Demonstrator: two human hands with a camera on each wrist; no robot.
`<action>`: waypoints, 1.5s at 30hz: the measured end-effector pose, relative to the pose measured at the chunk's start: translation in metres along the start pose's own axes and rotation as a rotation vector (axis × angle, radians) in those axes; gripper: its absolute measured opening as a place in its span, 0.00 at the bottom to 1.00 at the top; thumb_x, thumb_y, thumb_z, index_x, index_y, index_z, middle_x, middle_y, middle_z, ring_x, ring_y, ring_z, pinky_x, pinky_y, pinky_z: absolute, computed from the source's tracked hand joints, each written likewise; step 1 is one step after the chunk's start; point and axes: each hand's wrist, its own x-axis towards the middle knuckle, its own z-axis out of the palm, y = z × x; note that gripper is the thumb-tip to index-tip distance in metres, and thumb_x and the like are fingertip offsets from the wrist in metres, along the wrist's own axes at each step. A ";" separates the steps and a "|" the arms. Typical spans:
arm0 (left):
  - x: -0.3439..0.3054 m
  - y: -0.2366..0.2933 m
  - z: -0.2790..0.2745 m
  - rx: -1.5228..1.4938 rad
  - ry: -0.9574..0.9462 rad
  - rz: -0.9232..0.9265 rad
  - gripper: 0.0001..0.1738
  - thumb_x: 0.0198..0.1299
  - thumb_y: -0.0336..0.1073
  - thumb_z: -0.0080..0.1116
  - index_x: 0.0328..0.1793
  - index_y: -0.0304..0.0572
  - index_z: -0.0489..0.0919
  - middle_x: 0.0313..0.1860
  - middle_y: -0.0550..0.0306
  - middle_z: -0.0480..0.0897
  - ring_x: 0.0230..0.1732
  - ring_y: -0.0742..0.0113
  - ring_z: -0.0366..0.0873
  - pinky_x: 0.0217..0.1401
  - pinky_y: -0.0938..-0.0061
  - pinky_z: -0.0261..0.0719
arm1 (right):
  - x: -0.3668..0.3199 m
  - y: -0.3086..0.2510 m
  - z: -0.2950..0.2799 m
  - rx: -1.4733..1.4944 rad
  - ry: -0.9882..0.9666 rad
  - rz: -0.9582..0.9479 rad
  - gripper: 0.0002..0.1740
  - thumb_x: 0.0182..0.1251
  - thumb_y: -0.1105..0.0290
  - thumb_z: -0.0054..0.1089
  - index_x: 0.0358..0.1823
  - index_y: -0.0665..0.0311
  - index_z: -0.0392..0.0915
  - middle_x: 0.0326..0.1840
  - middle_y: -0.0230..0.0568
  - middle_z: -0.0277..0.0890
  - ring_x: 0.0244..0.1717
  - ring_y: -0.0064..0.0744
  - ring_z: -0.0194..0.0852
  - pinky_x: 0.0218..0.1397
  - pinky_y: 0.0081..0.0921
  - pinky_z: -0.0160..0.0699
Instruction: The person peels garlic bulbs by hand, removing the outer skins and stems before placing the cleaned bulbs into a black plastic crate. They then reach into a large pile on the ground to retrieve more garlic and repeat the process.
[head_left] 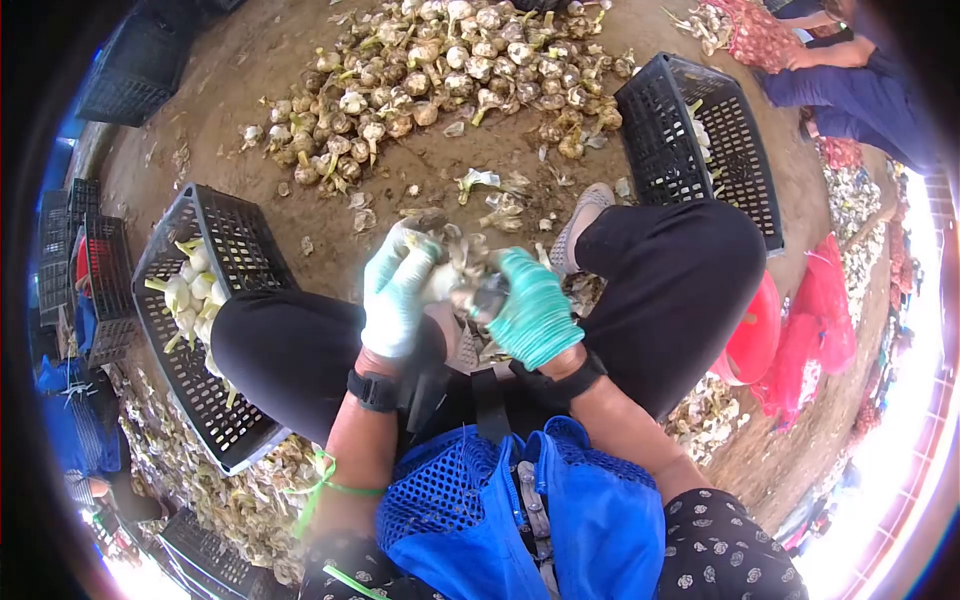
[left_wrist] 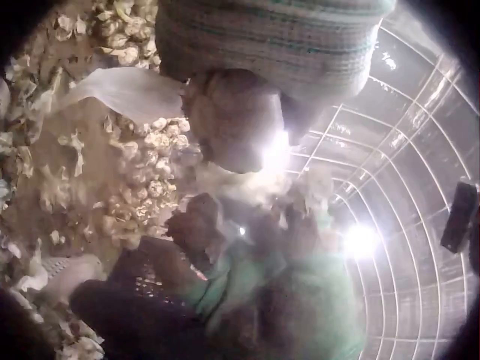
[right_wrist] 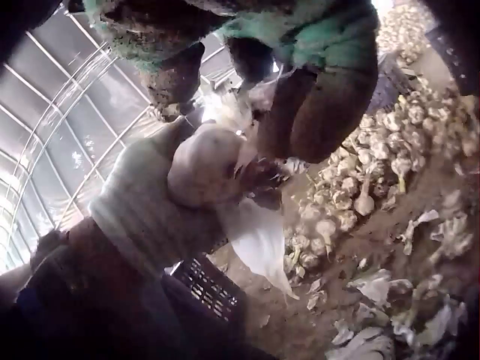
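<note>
In the head view my left hand (head_left: 396, 295), in a pale knitted glove, grips a garlic bulb (head_left: 440, 283) over the ground between my legs. The bulb (right_wrist: 206, 165) shows whitish and rounded in the right wrist view, with a long pale strip of skin (right_wrist: 259, 244) hanging from it. My right hand (head_left: 532, 312) wears a green glove with dirt-darkened fingertips. Its fingers (right_wrist: 292, 112) curl right at the bulb's side and pinch loose, papery garlic skin (left_wrist: 199, 232), brownish in the left wrist view. Blur hides part of where the two hands meet.
A large heap of garlic bulbs (head_left: 430, 85) lies ahead on the dirt floor. The black crate (head_left: 255, 245) at left holds peeled garlic (head_left: 190, 290); another black crate (head_left: 660, 125) stands at right. A red basin (head_left: 752, 335) sits beside my right knee. Another person (head_left: 850, 95) works at far right.
</note>
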 end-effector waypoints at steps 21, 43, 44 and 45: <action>0.005 -0.015 -0.039 -0.582 -0.014 -0.080 0.13 0.54 0.43 0.49 0.37 0.43 0.75 0.40 0.50 0.76 0.43 0.54 0.71 0.45 0.58 0.70 | 0.007 -0.027 -0.003 -0.100 0.073 -0.459 0.24 0.43 0.70 0.62 0.45 0.67 0.67 0.41 0.48 0.69 0.35 0.36 0.70 0.35 0.28 0.70; -0.001 -0.015 -0.047 -0.475 -0.101 0.092 0.13 0.59 0.40 0.42 0.38 0.39 0.71 0.30 0.55 0.74 0.28 0.67 0.72 0.32 0.73 0.72 | 0.009 -0.049 -0.004 -0.058 -0.013 -0.326 0.21 0.40 0.75 0.58 0.42 0.65 0.72 0.43 0.48 0.69 0.44 0.46 0.67 0.47 0.31 0.67; -0.005 -0.010 -0.039 -0.186 0.029 0.190 0.09 0.60 0.35 0.42 0.42 0.39 0.70 0.29 0.57 0.74 0.25 0.72 0.71 0.23 0.78 0.72 | 0.010 -0.051 -0.004 -0.074 -0.051 -0.440 0.21 0.40 0.75 0.58 0.42 0.65 0.72 0.43 0.48 0.69 0.44 0.46 0.67 0.46 0.32 0.67; -0.008 -0.001 -0.028 -0.561 -0.058 -0.008 0.10 0.57 0.30 0.44 0.44 0.37 0.69 0.33 0.55 0.75 0.27 0.71 0.73 0.24 0.79 0.74 | 0.012 -0.042 0.002 -0.021 -0.118 -0.442 0.20 0.39 0.74 0.58 0.40 0.65 0.73 0.41 0.47 0.70 0.42 0.45 0.68 0.45 0.32 0.67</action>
